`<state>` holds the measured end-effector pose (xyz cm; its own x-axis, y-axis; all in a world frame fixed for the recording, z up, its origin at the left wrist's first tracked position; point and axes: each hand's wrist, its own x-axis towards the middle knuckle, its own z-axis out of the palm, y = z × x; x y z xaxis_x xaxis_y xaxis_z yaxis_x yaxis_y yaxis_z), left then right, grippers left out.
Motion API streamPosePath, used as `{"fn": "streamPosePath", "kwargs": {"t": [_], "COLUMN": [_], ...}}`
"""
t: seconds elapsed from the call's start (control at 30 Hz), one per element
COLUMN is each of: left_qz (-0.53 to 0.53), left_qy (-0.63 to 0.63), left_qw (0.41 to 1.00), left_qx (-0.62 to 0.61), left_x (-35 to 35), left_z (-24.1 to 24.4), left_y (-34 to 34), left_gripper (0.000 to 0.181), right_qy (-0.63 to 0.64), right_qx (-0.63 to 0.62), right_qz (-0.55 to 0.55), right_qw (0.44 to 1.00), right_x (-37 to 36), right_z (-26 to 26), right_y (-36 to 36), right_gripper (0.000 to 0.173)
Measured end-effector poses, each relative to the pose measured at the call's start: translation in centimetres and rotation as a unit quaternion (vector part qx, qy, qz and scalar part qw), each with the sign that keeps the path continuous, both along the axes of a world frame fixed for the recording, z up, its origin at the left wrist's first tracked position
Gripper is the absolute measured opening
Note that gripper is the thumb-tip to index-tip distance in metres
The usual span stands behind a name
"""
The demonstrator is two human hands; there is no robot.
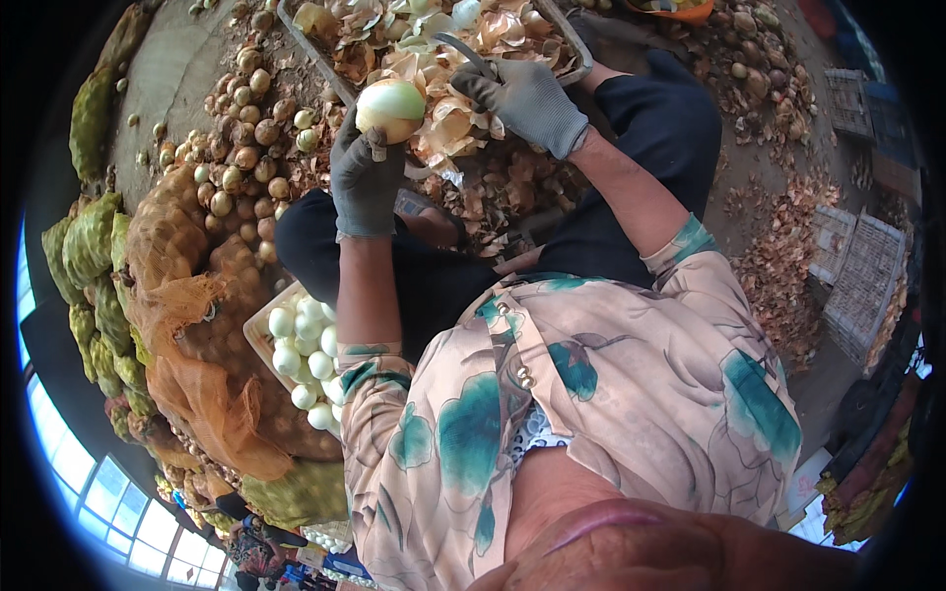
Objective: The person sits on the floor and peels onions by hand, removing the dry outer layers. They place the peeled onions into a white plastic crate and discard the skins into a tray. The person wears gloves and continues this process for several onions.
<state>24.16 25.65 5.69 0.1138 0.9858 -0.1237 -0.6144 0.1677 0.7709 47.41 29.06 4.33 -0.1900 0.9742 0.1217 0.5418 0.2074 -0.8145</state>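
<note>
My left hand [366, 181], in a grey knit glove, holds a large onion [392, 112]. Its upper side is bare, white and pale green, with brownish skin lower down. My right hand [536, 103], gloved alike, is closed around a small knife whose curved blade [464, 50] points up and to the left. The blade is apart from the onion, and its handle is mostly hidden by the fingers. Beneath both hands, a rimmed container [579, 35] holds loose papery onion skins [451, 129].
Unpeeled onions [247, 137] lie heaped at the left, beside an orange mesh sack [177, 295]. Peeled white onions [307, 362] fill a crate [259, 325] by my left elbow. Skins [783, 273] cover floor at the right, near wicker-like crates [865, 281]. Another person [255, 550] is far behind.
</note>
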Motion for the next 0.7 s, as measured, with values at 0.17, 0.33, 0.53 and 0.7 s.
{"fn": "streamPosePath", "kwargs": {"t": [0.17, 0.33, 0.53, 0.7], "left_qz": [0.014, 0.035, -0.004, 0.02], "left_qy": [0.113, 0.186, 0.167, 0.093], "left_qw": [0.992, 0.981, 0.986, 0.992], "left_qx": [0.051, 0.048, -0.011, -0.08], "left_x": [1.3, 2.0, 1.9, 0.9], "left_z": [0.7, 0.9, 0.7, -0.8], "left_y": [-0.3, -0.4, -0.7, -0.2], "left_gripper": [0.072, 0.067, 0.056, 0.057], "right_qy": [0.262, 0.302, 0.228, -0.035], "right_qx": [-0.221, -0.24, -0.186, 0.053], "right_qz": [0.011, -0.053, -0.082, -0.062], "right_qw": [0.939, 0.921, 0.952, 0.996], "right_x": [-2.0, -2.6, -3.5, -3.0], "right_z": [3.6, 2.8, 2.1, -1.8], "right_y": [-1.5, -1.1, -1.2, -0.9], "right_gripper": [0.041, 0.028, 0.028, 0.038]}}
